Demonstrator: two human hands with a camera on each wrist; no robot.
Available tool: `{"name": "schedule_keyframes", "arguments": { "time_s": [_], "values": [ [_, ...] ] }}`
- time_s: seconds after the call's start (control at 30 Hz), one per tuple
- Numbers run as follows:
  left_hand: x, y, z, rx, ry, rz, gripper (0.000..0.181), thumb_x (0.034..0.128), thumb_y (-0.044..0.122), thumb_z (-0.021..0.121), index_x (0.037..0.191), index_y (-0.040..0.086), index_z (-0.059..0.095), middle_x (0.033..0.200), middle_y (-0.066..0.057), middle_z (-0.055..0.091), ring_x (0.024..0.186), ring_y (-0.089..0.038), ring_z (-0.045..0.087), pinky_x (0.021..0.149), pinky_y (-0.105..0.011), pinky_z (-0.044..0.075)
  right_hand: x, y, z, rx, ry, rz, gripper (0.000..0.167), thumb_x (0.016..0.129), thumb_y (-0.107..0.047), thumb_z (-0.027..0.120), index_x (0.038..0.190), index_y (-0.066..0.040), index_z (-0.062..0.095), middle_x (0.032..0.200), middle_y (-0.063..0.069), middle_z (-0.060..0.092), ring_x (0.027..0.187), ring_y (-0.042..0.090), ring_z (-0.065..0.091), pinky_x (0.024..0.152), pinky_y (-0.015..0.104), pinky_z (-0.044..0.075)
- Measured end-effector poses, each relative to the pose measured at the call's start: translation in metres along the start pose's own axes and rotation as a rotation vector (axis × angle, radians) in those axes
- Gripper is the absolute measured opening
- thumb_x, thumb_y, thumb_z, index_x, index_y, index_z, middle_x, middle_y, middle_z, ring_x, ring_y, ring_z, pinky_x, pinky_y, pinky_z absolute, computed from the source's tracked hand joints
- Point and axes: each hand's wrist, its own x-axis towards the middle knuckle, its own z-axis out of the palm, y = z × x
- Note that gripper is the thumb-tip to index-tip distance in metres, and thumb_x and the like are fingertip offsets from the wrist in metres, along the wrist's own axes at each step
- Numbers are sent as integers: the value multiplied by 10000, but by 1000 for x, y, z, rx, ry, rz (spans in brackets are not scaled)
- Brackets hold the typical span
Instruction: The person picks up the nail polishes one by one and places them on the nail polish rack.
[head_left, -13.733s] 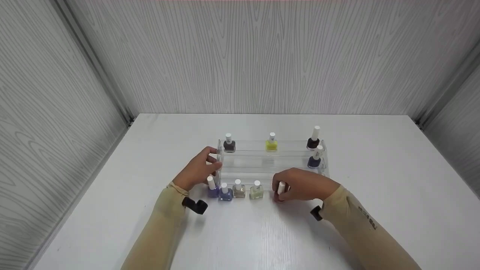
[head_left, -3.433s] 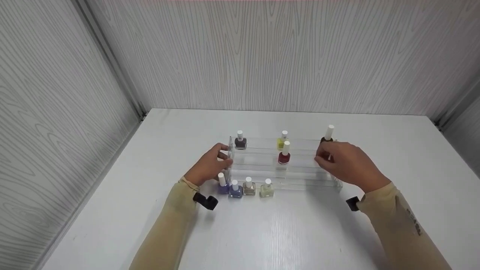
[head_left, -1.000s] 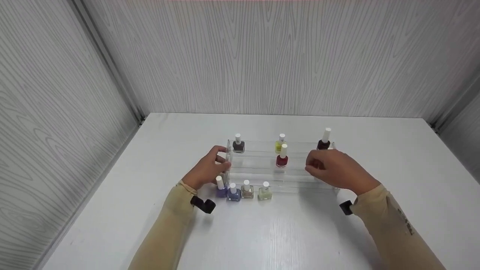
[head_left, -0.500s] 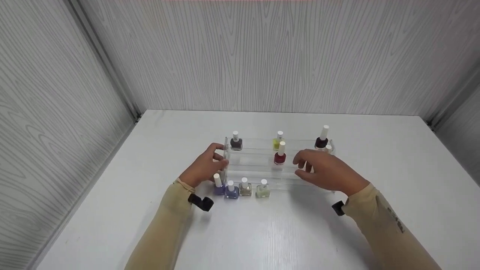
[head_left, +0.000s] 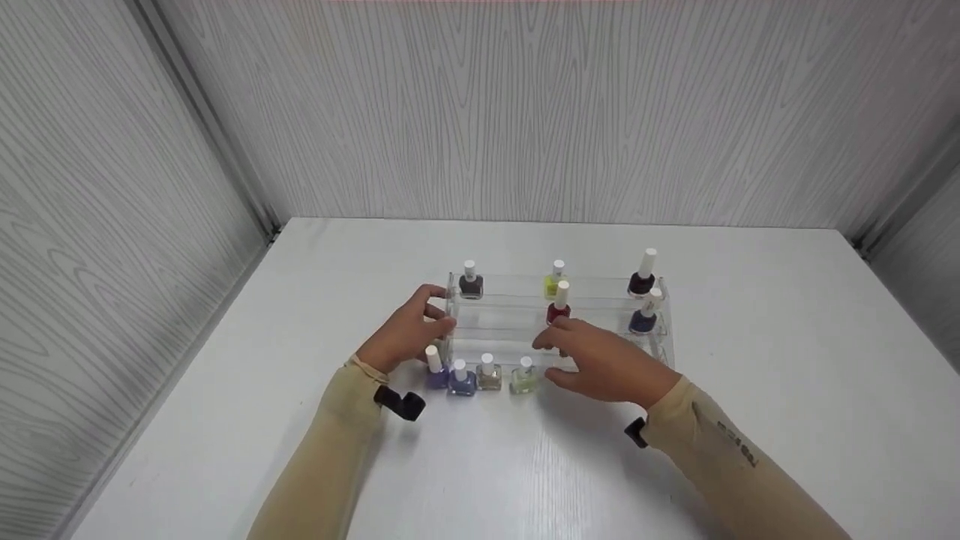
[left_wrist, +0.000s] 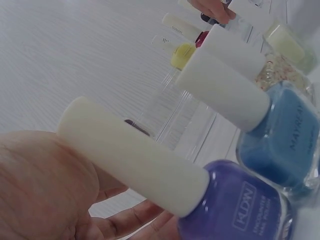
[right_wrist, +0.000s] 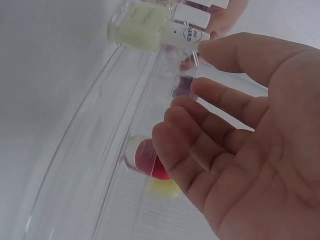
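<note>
My left hand [head_left: 405, 330] holds the left end of a clear stepped rack [head_left: 495, 321], thumb in front and fingers behind. Just in front of it stand a purple nail polish bottle [head_left: 436, 377], a blue one [head_left: 462, 384], a glittery one [head_left: 489, 379] and a pale green one [head_left: 523, 381]. My right hand [head_left: 607, 360] hovers over the rack's front, fingers loosely bent and apart, holding nothing. Its thumb tip is close to the pale green bottle's white cap [right_wrist: 185, 36]; whether they touch I cannot tell. Behind those fingers is a red bottle [head_left: 556, 311] on the middle tier.
Along the rack's top tier stand a dark grey bottle [head_left: 471, 287], a yellow one [head_left: 552, 286] and a near-black one [head_left: 641, 284]. A navy bottle [head_left: 643, 322] is at the middle tier's right end. Wood-grain panels [head_left: 480, 112] enclose the white table [head_left: 480, 465].
The red bottle, in my right hand at the front earliest, now stands on the middle tier. From the navy bottle, my right hand has moved left and nearer, fingers spreading. My left hand stays.
</note>
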Motion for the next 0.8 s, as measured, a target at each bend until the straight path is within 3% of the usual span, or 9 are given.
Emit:
{"name": "schedule_keyframes", "arguments": {
  "time_s": [0.17,0.43,0.6,0.8],
  "values": [
    [0,0,0,-9,1,-5,558,1052,223,606,1550,207,353,1319,-138,572,1086,-300,642,686,-386,590,10,-5,10,0,-23,-13,272,965,-198,727,1221,-118,677,1071,-6,636,759,107,572,717,305,527],
    [0,-1,2,10,15,-6,548,1050,226,606,1541,201,364,1307,-150,581,1092,-310,651,676,-379,593,16,-6,18,32,-11,29,186,948,-223,738,1101,-119,721,978,-12,652,823,159,619,738,332,522],
    [0,-1,3,7,15,-3,542,1047,229,613,1534,209,374,1301,-144,588,1083,-309,656,663,-376,593,17,-4,20,25,-11,4,162,936,-236,777,1052,-126,750,930,-10,655,820,203,636,716,324,512],
    [-1,2,2,1,15,4,542,1051,205,607,1537,191,368,1303,-149,590,1079,-311,654,670,-378,593,17,0,13,61,7,-18,109,929,-193,771,1018,-138,740,953,-37,699,826,127,668,752,330,557]
  ]
}}
